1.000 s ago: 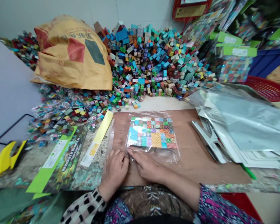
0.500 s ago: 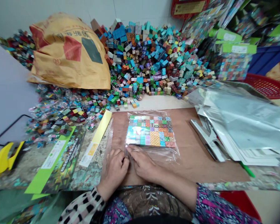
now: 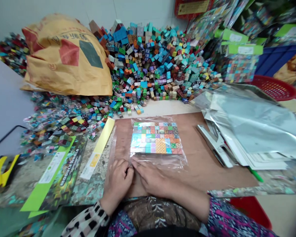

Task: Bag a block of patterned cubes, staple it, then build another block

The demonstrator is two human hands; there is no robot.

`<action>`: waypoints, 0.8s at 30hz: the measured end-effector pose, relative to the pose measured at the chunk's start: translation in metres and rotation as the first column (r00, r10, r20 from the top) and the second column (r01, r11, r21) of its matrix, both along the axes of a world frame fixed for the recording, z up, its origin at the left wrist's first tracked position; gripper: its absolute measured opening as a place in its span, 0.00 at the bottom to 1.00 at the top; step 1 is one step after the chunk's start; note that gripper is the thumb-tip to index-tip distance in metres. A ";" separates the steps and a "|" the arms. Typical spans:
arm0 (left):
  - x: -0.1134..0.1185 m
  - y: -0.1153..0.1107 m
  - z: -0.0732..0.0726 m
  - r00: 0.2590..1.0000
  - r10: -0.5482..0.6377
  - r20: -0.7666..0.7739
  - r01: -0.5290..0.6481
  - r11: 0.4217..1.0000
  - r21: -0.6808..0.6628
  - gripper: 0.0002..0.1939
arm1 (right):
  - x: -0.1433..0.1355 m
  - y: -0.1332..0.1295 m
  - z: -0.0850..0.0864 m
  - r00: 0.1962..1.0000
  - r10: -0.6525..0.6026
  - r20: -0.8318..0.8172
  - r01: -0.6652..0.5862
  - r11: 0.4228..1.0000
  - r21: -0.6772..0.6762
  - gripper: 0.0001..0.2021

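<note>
A clear plastic bag (image 3: pixel 169 161) lies flat in front of me, with a rectangular set of small patterned bricks (image 3: pixel 156 137) in many colours inside it. My right hand (image 3: pixel 151 177) rests at the bag's lower left corner. Its fingers are stretched out and lie over the bag's near edge. Close beside it, my left hand (image 3: pixel 118 179) is curled with its knuckles up on the brown board (image 3: pixel 192 138). Whatever its fingers may hold is hidden. The two hands nearly touch.
Loose bricks (image 3: pixel 148 65) are heaped along the wall behind a yellow sack (image 3: pixel 66 59). On the left lie a yellow paper strip (image 3: pixel 98 146) and printed green cards (image 3: pixel 56 174). A stapler (image 3: pixel 215 144) and plastic bags (image 3: pixel 259 121) lie right, near a red basket (image 3: pixel 276 87).
The view has turned slightly, so most things sit a little further left in the picture. Both hands stay near the bag's lower left corner, almost still.
</note>
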State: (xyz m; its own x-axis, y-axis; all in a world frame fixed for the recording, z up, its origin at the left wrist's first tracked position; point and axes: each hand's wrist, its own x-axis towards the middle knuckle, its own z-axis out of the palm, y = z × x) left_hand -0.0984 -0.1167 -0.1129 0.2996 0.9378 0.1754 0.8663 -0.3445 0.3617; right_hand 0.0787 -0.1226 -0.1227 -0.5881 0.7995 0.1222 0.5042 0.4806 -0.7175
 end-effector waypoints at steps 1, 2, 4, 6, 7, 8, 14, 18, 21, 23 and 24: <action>0.000 0.000 0.000 1.000 0.003 -0.007 -0.003 1.000 0.000 0.13 | 0.005 -0.004 0.002 1.000 0.008 0.022 -0.008 1.000 -0.004 0.30; 0.000 -0.001 0.000 1.000 0.008 -0.015 -0.008 1.000 0.000 0.13 | 0.012 -0.008 0.003 0.999 0.008 0.043 -0.008 1.000 -0.005 0.29; 0.001 -0.001 0.001 0.999 0.018 -0.029 -0.018 1.000 0.002 0.13 | 0.027 -0.018 0.005 0.997 -0.015 0.072 0.014 1.000 0.013 0.28; 0.001 -0.001 0.001 0.999 0.026 -0.039 -0.026 1.000 -0.002 0.12 | 0.043 -0.027 0.003 0.994 -0.062 0.092 0.058 0.997 0.048 0.27; 0.001 0.000 0.000 0.999 0.027 -0.041 -0.027 1.000 -0.005 0.12 | 0.052 -0.032 0.001 0.991 -0.090 0.100 0.083 0.994 0.072 0.27; 0.000 0.000 0.000 0.999 0.025 -0.041 -0.026 1.000 -0.006 0.12 | 0.060 -0.037 -0.002 0.987 -0.121 0.108 0.111 0.989 0.099 0.27; 0.000 -0.006 0.008 1.000 0.006 -0.001 -0.006 0.989 0.150 0.12 | 0.093 -0.067 -0.006 0.947 -0.318 0.051 0.287 0.905 0.313 0.25; 0.013 -0.019 0.015 0.941 -0.338 -0.004 0.328 0.911 0.250 0.08 | 0.103 -0.075 0.002 0.756 -0.647 -0.101 0.618 0.653 0.437 0.15; 0.031 -0.019 0.015 0.772 -0.633 0.052 0.605 0.758 0.245 0.13 | 0.111 -0.070 -0.002 0.564 -0.824 -0.062 0.763 0.491 0.420 0.18; 0.047 -0.013 0.013 0.676 -0.737 0.011 0.723 0.666 0.185 0.19 | 0.116 -0.065 -0.007 0.529 -0.849 0.002 0.786 0.490 0.377 0.21; 0.055 -0.009 0.013 0.636 -0.771 -0.017 0.766 0.630 0.127 0.20 | 0.118 -0.062 -0.010 0.528 -0.849 0.023 0.790 0.502 0.351 0.21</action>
